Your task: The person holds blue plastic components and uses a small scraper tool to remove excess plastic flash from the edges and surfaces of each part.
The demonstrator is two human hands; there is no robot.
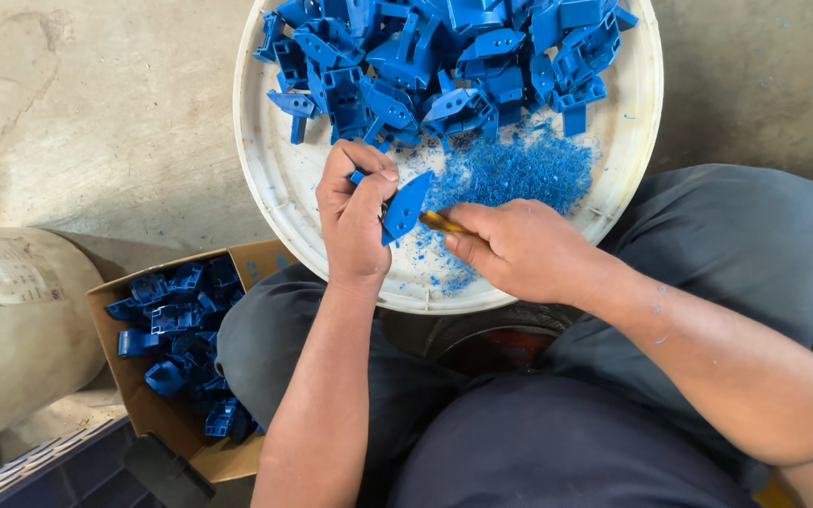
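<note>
Left hand (355, 221) gripped a blue plastic part (405, 207) steady while right hand (510, 246) clenched a yellow-handled blade (439, 222), best kept shallow along the edge.

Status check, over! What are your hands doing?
Left hand grips blue plastic part. Right hand holds yellow-handled tool against it. Blue shavings on white tray. Nothing blocking.

A small workshop or factory floor for finishing moulded plastic parts. Beyond the hands a round white tray (628, 141) holds a heap of identical blue parts (444, 56) and a scatter of blue shavings (519, 169). Left of the hands a cardboard box (129, 386) holds more such parts on a bare, stained concrete floor (96, 113).
</note>
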